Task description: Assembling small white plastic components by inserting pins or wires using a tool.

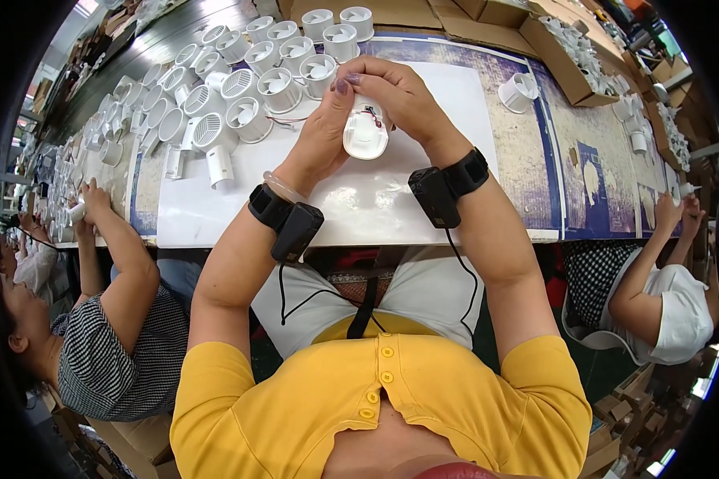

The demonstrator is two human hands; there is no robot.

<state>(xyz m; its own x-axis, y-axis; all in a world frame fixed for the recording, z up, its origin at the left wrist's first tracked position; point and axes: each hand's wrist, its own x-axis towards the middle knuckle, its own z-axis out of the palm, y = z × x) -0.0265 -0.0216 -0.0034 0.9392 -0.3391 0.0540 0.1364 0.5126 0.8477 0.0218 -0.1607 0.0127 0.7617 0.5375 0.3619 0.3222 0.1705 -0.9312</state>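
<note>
Over the middle of the white sheet, I hold a white plastic fan housing [366, 144] between both hands. It looks like an oval shell, its hollow side facing me, with small red and dark wires inside. My left hand [326, 132] closes on its left side. My right hand [405, 100] grips its upper right, with the thumbs and fingertips meeting near the top. The far end of the housing is hidden behind my fingers. Just beyond my left hand stands a round white fan head [280, 89], and thin wires trail on the sheet nearby.
Many more white fan heads and handles [204, 100] crowd the left and far table. One single fan head [518, 93] stands at the right. A cardboard box [567, 68] of small white parts lies beyond it. Co-workers sit at left [112, 351] and right [663, 307].
</note>
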